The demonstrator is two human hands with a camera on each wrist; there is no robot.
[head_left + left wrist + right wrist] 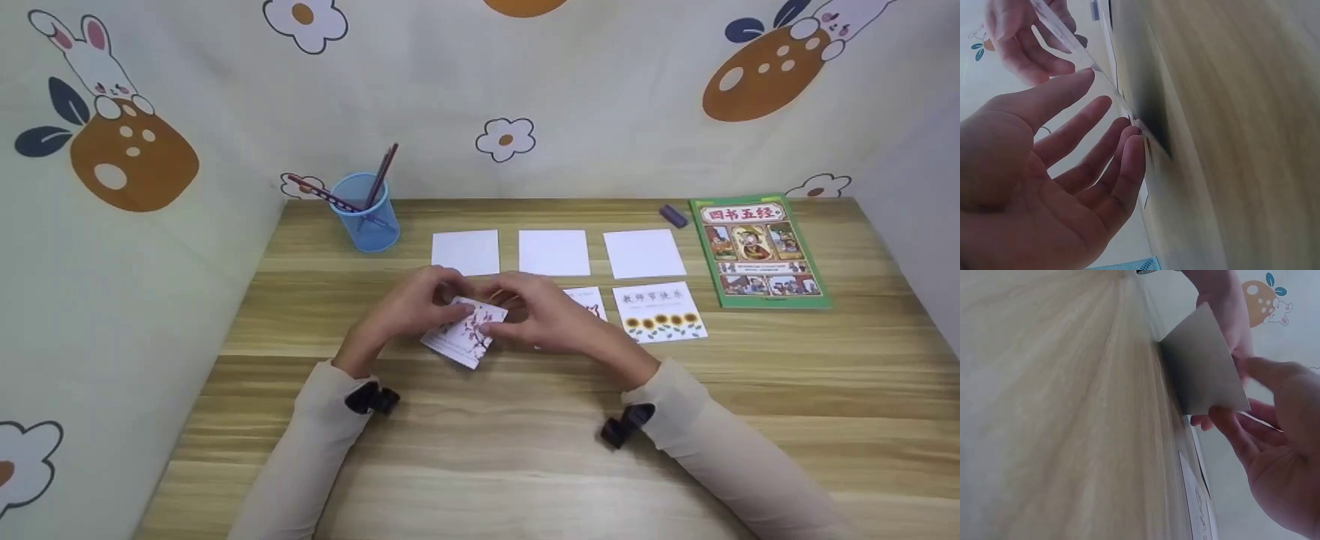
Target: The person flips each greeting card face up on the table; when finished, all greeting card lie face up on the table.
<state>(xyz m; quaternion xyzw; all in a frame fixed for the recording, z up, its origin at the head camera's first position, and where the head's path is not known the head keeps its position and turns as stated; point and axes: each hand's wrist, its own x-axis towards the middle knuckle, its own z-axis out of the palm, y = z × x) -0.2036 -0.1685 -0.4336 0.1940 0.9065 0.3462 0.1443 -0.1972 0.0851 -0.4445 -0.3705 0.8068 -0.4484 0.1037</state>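
Both hands hold one small card [466, 341] printed with pink blossom branches, tilted a little over the table. The left hand [412, 307] has its thumb on the card's printed face, with fingers behind it. From the other side, the right hand [551, 319] pinches its right edge, thumb on top. In the left wrist view the card [1072, 46] shows nearly edge-on, and the left fingers [1129, 163] curve beneath it. The card's plain grey back [1202, 365] faces the right wrist camera. Behind the right hand, a printed card [587, 298] is partly covered.
Three blank white cards [554, 253] lie in a row at the back. A sunflower card [660, 304] sits in front of the rightmost one. To the right are a green-bordered book [761, 255] and a small dark purple block [673, 216]. A blue mesh cup [375, 234] with pencils stands back left.
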